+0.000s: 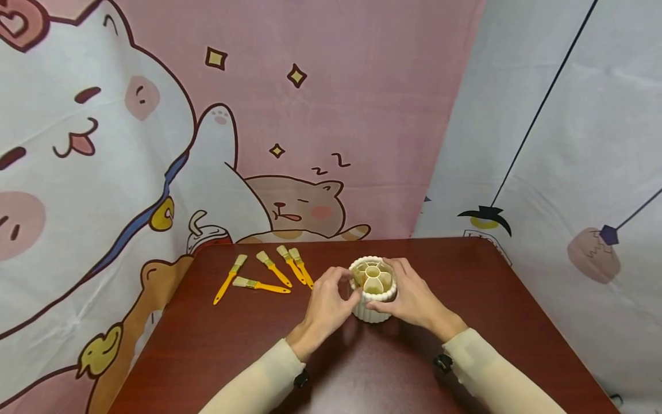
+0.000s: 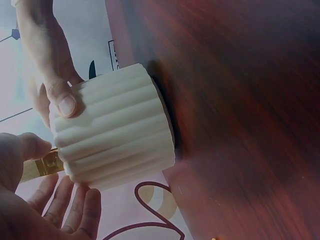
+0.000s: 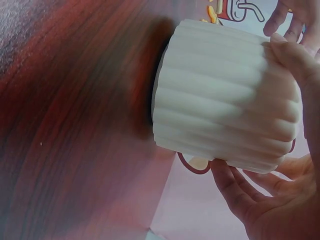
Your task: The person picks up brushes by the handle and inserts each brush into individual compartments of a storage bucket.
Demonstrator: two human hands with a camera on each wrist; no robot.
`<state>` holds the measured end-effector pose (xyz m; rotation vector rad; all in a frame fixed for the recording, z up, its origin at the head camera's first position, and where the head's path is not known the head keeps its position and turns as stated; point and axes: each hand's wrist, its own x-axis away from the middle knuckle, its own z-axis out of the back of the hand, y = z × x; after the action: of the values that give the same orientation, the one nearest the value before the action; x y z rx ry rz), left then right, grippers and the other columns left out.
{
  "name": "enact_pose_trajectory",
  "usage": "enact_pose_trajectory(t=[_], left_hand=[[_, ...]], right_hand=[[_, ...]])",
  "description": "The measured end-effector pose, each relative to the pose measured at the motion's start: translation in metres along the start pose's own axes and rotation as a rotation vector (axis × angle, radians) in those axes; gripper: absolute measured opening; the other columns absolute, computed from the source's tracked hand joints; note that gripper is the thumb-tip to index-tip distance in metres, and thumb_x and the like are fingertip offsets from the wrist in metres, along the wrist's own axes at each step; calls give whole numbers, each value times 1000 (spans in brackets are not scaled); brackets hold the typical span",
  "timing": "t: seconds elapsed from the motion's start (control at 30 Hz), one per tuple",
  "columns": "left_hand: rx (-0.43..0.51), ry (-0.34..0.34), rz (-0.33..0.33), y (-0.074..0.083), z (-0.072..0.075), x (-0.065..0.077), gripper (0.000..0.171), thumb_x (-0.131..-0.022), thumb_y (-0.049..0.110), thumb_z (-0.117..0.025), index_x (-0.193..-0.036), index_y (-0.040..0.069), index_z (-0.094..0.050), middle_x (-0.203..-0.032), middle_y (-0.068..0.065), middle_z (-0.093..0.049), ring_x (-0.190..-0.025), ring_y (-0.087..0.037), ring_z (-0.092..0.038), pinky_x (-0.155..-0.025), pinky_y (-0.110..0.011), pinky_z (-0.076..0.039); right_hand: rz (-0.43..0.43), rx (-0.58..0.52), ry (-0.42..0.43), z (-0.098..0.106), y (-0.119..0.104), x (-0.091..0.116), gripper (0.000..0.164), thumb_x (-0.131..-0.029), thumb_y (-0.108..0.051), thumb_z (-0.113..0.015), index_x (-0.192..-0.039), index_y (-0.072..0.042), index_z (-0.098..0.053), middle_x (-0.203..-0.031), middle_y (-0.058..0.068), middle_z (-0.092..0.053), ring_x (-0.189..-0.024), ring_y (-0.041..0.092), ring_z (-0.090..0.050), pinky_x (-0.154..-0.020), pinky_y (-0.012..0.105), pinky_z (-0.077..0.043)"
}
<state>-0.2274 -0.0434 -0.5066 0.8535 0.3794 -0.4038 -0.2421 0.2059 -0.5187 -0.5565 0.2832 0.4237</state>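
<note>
An off-white ribbed holder (image 1: 373, 310) with a beaded rim and flower-shaped dividers stands upright on the table. My right hand (image 1: 416, 296) grips its right side, the thumb (image 3: 292, 55) near the rim and fingers (image 3: 230, 187) around the far side. A paintbrush (image 2: 42, 167) pokes out of the holder's top, its metal ferrule and pale bristles showing; its lower part is hidden inside. My left hand (image 1: 328, 302) is at the rim's left, thumb and fingers spread on either side of that brush, with a gap visible in the left wrist view.
Several yellow-handled paintbrushes (image 1: 261, 286) with pale bristles lie on the dark red-brown table (image 1: 233, 345), left of the holder. A cartoon-printed cloth (image 1: 388, 144) hangs behind the table's back edge and along its sides.
</note>
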Motion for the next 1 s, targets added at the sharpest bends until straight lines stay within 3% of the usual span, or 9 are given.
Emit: enact_pose_trajectory(t=[0.23,0.57,0.83,1.0], left_hand=[[28,27,29,-1,0,-3,31,-96,21,-96,-121,10,-80,-116,-9,-81,-104,-22,-80,-94,-37,-66],[110,27,81,-5,2,-6,29,-101,14,-91,-125,7,-77,-115,-10,-80,-99,-22,-81,-84,-28,-69],[98,-38,70,-6,10,-3,42,-101,18,-91,-136,5,-74,-124,-13,-81,-108,-28,-81,-92,-45,-71],[85,-83,61,-14,20,0,49,-101,22,-92,-142,4,-72,-130,-14,-79,-118,-31,-81,-102,-56,-69]], right_hand=[[4,9,0,-2,0,-2,115,-83,-64,-102,-164,0,-53,-154,19,-61,-133,39,-72,-108,61,-66],[0,-10,-17,0,-2,-4,118,-83,-65,-102,-166,0,-52,-156,20,-60,-137,40,-71,-111,62,-65],[21,-19,-30,6,0,-3,120,-81,-65,-103,-167,3,-52,-158,22,-61,-139,41,-71,-113,62,-64],[46,-15,-59,14,5,-3,123,-82,-67,-102,-170,2,-49,-161,23,-61,-142,41,-69,-115,64,-62]])
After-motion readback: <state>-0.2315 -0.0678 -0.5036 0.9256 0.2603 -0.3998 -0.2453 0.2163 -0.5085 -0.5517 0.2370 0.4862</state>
